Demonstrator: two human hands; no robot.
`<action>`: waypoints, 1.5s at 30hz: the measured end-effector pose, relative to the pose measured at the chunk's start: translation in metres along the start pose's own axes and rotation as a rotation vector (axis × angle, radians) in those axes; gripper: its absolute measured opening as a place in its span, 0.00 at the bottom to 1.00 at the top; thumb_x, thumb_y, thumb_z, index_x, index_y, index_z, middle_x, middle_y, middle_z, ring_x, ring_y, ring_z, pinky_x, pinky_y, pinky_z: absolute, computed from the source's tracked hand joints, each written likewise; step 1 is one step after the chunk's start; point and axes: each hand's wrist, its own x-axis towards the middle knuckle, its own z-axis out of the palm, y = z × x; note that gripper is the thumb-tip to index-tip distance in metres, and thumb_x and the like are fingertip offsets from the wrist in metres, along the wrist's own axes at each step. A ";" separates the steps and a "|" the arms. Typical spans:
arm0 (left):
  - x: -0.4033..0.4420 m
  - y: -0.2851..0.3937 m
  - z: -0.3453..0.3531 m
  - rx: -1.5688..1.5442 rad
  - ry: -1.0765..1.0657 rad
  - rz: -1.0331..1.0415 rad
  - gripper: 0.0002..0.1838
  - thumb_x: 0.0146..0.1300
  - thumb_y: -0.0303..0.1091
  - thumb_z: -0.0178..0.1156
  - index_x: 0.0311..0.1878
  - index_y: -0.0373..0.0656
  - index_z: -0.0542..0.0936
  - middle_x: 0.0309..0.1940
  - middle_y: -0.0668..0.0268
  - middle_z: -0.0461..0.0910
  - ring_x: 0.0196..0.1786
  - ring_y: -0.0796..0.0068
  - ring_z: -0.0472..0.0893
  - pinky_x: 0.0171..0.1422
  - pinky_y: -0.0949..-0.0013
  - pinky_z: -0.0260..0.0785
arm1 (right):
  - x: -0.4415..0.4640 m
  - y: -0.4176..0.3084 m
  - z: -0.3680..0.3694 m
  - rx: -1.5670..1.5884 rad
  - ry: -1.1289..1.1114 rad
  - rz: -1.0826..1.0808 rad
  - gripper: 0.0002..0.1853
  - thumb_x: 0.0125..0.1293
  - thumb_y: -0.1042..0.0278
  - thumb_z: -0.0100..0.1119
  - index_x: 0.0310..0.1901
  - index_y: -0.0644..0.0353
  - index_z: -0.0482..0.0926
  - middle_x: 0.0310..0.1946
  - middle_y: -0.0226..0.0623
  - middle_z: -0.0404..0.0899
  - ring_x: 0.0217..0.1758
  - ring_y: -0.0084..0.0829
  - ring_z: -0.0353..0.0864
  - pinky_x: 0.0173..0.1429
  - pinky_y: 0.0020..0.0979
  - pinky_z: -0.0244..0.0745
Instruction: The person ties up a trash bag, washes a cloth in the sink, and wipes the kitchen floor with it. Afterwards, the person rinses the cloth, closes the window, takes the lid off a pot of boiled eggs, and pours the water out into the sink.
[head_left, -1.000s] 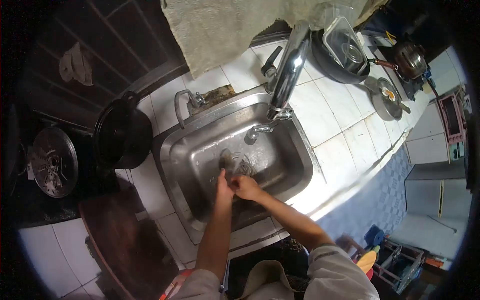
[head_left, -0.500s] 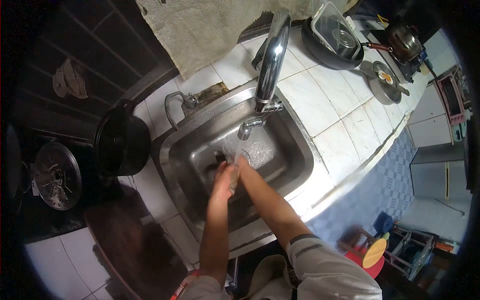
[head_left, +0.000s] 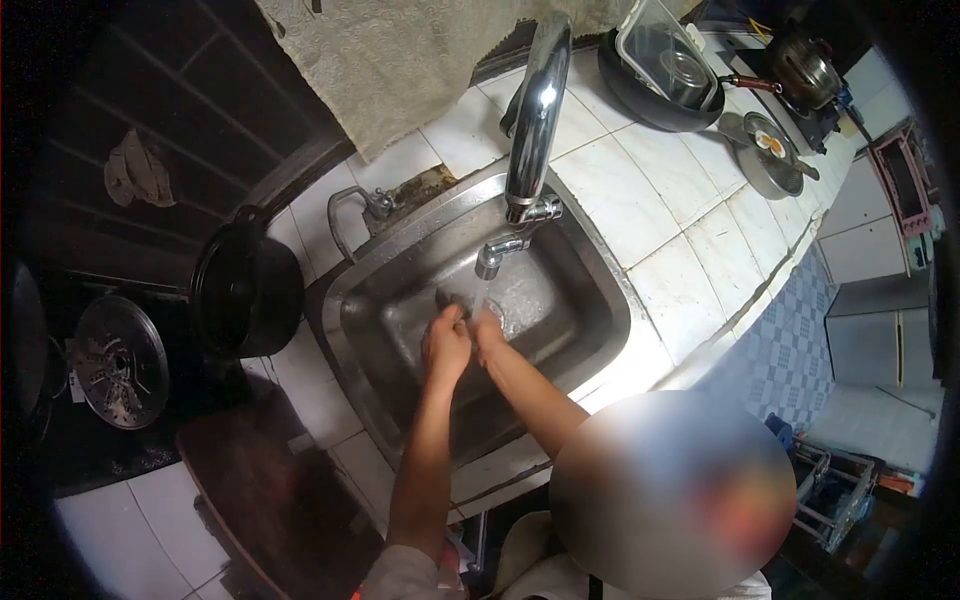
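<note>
Both of my hands are low in the steel sink (head_left: 560, 300), side by side under the tap. Water (head_left: 479, 292) runs from the jointed spout (head_left: 489, 262) of the chrome faucet (head_left: 538, 120) onto them. My left hand (head_left: 447, 345) has its fingers curled. Close beside it, my right hand (head_left: 487, 332) is in the stream with its fingers drawn together. A dark patch (head_left: 453, 299) shows just beyond the left fingertips; whether it is a held thing or a shadow, I cannot tell. The insides of both hands are hidden.
Left of the sink are a black pot (head_left: 245, 290), a round metal disc (head_left: 120, 362) and a brown board (head_left: 265, 490). On the tiled counter (head_left: 650, 200) stand a dark pan (head_left: 660, 115) with a clear container and a metal bowl (head_left: 770, 180). A blurred oval covers the lower right.
My hands have moved slightly apart from a clasped position, the right one now lower in the stream. The water still runs. The view has shifted a little.
</note>
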 end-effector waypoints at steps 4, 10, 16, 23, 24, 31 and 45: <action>0.005 -0.013 0.015 -0.060 -0.270 -0.043 0.14 0.52 0.33 0.49 0.42 0.39 0.73 0.33 0.55 0.77 0.40 0.55 0.75 0.44 0.60 0.65 | 0.001 -0.022 -0.004 0.151 -0.191 0.250 0.13 0.54 0.60 0.48 0.31 0.62 0.73 0.23 0.34 0.70 0.20 0.31 0.71 0.19 0.32 0.63; 0.018 -0.061 0.063 -0.950 -0.062 -0.800 0.18 0.58 0.46 0.48 0.44 0.42 0.71 0.36 0.65 0.75 0.37 0.73 0.75 0.39 0.69 0.69 | -0.046 -0.068 -0.001 -0.902 0.122 -0.510 0.15 0.53 0.58 0.52 0.31 0.64 0.74 0.28 0.51 0.75 0.33 0.49 0.75 0.37 0.44 0.67; 0.012 -0.026 0.065 -1.655 -0.451 -0.618 0.22 0.59 0.51 0.45 0.46 0.43 0.69 0.38 0.66 0.74 0.39 0.70 0.74 0.42 0.65 0.68 | -0.108 -0.075 0.011 -1.181 -0.069 -0.639 0.19 0.53 0.49 0.51 0.30 0.60 0.75 0.25 0.49 0.76 0.32 0.50 0.75 0.42 0.47 0.65; 0.019 -0.049 0.071 -1.485 -0.330 -0.735 0.22 0.60 0.52 0.42 0.47 0.44 0.69 0.39 0.66 0.74 0.41 0.69 0.73 0.43 0.64 0.67 | -0.025 -0.058 0.005 -1.260 0.052 -0.789 0.15 0.52 0.55 0.51 0.22 0.59 0.78 0.18 0.42 0.75 0.25 0.45 0.76 0.29 0.42 0.70; 0.021 -0.059 0.072 -1.449 -0.288 -0.779 0.22 0.60 0.52 0.42 0.47 0.44 0.69 0.39 0.66 0.74 0.41 0.69 0.73 0.43 0.63 0.67 | -0.033 -0.055 0.007 -1.256 0.059 -0.786 0.15 0.52 0.55 0.51 0.22 0.59 0.78 0.18 0.42 0.75 0.25 0.45 0.76 0.29 0.42 0.70; 0.022 -0.061 0.047 -1.209 -0.278 -0.966 0.23 0.61 0.52 0.39 0.48 0.45 0.69 0.41 0.65 0.74 0.43 0.68 0.73 0.43 0.62 0.67 | -0.039 -0.057 -0.007 -1.215 -0.103 -0.506 0.19 0.42 0.59 0.59 0.35 0.61 0.73 0.34 0.48 0.74 0.40 0.50 0.72 0.39 0.45 0.69; 0.019 -0.060 0.059 -1.619 -0.542 -0.597 0.26 0.58 0.56 0.42 0.50 0.45 0.69 0.45 0.64 0.73 0.45 0.65 0.73 0.46 0.61 0.67 | -0.120 -0.047 0.019 -1.133 0.018 -0.966 0.15 0.51 0.53 0.54 0.26 0.57 0.79 0.23 0.44 0.77 0.27 0.46 0.77 0.33 0.41 0.71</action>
